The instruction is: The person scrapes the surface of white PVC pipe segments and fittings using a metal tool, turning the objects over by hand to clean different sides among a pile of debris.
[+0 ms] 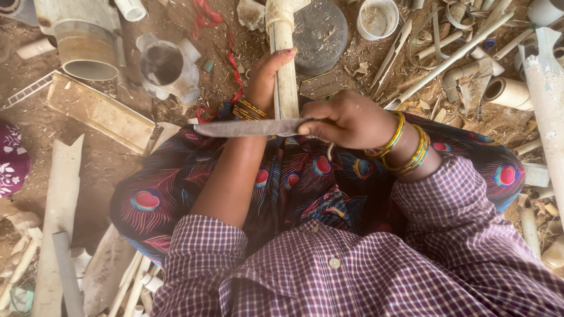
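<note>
My left hand (265, 79) grips a pale upright pipe (284, 56) that stands on the dirt in front of my lap. My right hand (346, 120) is closed around the handle of a long flat knife (249, 127). The blade lies level and points left, its flat across the pipe's lower part just under my left hand. Both wrists carry coloured bangles. My lap is covered in dark cloth with peacock-feather print (305, 176).
Cut pipe pieces and offcuts litter the dirt all round: a wide pipe section (88, 50) far left, a grey round lid (320, 26) behind the pipe, a white cup (377, 17), long thin pipes (452, 56) at right, flat strips (59, 211) at left.
</note>
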